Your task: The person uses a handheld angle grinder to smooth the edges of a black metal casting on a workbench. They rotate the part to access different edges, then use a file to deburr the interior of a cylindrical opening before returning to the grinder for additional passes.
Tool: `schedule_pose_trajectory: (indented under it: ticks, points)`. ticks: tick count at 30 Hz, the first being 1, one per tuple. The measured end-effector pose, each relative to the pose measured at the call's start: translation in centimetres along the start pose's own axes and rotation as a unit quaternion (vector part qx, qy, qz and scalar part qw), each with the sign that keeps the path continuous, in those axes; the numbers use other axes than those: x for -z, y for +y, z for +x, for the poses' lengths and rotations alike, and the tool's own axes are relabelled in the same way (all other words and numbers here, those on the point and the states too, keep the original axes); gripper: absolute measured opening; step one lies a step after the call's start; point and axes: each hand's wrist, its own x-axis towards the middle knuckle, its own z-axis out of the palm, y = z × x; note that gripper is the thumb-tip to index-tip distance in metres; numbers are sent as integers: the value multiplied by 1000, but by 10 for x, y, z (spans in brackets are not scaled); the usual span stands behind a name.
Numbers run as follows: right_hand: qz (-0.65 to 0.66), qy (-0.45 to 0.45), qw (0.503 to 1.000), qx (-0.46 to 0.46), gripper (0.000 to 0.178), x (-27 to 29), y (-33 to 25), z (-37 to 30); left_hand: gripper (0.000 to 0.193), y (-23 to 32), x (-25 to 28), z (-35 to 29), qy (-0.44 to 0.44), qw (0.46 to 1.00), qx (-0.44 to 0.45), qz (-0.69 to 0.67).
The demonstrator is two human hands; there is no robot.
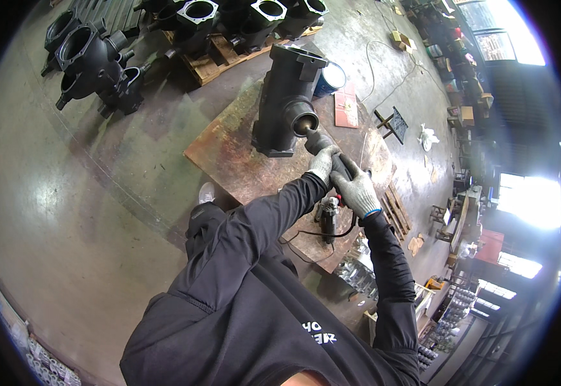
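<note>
The black casting (277, 96) is set on the rust-stained desk (222, 154) and is taken as the landmark. Its side branch (293, 110) is turned to the near right, and the tip of a dark handheld power tool (318, 142) is held at the mouth of that branch; the depth of entry cannot be made out. The tool is grasped by both gloved hands, the left hand (323, 163) being placed nearer the casting and the right hand (359, 191) farther from it. Work on the branch is judged to be under way and not yet complete; how much of the inner surface is done, and how much is left, cannot be told. A second power tool (328, 220), on the near side of the casting, is touched by neither hand. Beyond the casting, further black castings (193, 29) are grouped on a wooden pallet (209, 67); whether these are finished or waiting is not shown.
</note>
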Motion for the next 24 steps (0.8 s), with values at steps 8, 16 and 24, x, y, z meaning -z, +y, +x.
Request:
schedule_pose_trajectory:
  ticks: [8,16,24]
  points:
    - [-1,29,1000,4,62,-2,10,-8,34,-9,4,7,0,999,19,27]
    - [45,-9,998,-46,70,-12,1,21,40,14,6,22,-1,999,8,38]
    - [21,-34,998,-52,73,-26,-7,71,51,56,21,72,-8,996,38,79]
